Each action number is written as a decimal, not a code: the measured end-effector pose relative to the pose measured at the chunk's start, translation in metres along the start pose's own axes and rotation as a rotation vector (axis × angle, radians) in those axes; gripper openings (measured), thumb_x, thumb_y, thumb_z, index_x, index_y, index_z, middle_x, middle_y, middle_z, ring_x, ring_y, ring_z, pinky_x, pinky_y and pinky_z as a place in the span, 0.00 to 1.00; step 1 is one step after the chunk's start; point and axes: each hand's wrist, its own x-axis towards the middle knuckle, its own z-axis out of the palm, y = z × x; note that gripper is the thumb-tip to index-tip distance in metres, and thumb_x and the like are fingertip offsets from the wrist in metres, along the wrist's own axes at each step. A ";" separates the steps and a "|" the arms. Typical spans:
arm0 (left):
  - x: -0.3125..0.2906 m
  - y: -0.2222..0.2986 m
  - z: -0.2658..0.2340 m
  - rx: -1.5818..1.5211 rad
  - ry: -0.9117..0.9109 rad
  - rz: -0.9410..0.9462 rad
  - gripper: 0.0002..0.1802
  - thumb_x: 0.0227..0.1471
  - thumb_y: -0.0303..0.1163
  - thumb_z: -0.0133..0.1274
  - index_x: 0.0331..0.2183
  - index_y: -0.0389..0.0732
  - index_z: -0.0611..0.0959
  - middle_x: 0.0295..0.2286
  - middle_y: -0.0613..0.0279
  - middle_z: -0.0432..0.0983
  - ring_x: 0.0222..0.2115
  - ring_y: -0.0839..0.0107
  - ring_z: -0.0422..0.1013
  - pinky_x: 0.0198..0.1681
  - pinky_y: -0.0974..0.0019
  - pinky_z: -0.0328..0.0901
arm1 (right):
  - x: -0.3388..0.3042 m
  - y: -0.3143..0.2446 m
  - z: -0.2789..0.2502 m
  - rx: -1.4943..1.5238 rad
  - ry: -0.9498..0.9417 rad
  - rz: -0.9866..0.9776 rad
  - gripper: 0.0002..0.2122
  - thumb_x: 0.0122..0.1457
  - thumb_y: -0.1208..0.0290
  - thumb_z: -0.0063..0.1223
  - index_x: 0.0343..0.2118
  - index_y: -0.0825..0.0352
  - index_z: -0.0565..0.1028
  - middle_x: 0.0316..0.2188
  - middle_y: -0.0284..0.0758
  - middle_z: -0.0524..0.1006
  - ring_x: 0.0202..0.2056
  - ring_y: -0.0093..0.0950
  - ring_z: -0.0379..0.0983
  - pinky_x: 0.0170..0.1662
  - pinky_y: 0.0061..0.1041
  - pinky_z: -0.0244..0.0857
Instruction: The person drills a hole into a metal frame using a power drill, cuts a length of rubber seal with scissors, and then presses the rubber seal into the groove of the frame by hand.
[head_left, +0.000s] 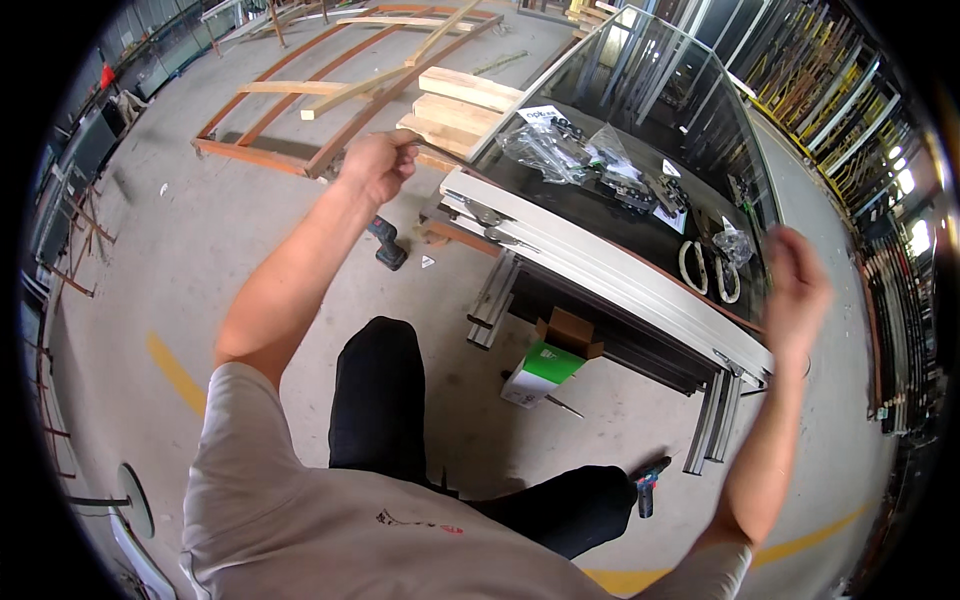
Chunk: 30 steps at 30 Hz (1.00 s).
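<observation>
My left hand (383, 165) is closed, its fingers pinching the end of a thin dark strip (432, 151). This strip leads to the near left corner of a white window frame (600, 262); a reddish-brown line continues along the frame's inner edge. Blurred by motion, my right hand (798, 280) is beside the right end of the frame, and whether it holds anything cannot be made out. A glass pane (640, 60) is beyond the white profile. Clear plastic bags (550, 155), metal hardware (668, 190) and a white-handled hand tool (693, 268) lie on the dark surface there.
Metal profile legs (492, 300) support the frame. Below stands an opened green-and-white box (540, 372). Cordless drills stand on the floor, one at left (388, 248), another near my knee (647, 490). Timber blocks (455, 115) and an orange frame (255, 153) are beyond; profile racks (840, 110) line the right.
</observation>
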 end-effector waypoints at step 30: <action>0.011 -0.019 -0.012 -0.067 -0.563 -0.343 0.03 0.52 0.21 0.60 0.29 0.33 0.81 0.23 0.63 0.74 0.21 0.79 0.67 0.20 0.76 0.55 | -0.018 -0.150 0.284 0.201 -0.428 -0.305 0.03 0.52 0.79 0.64 0.30 0.69 0.81 0.26 0.39 0.76 0.26 0.38 0.74 0.30 0.32 0.69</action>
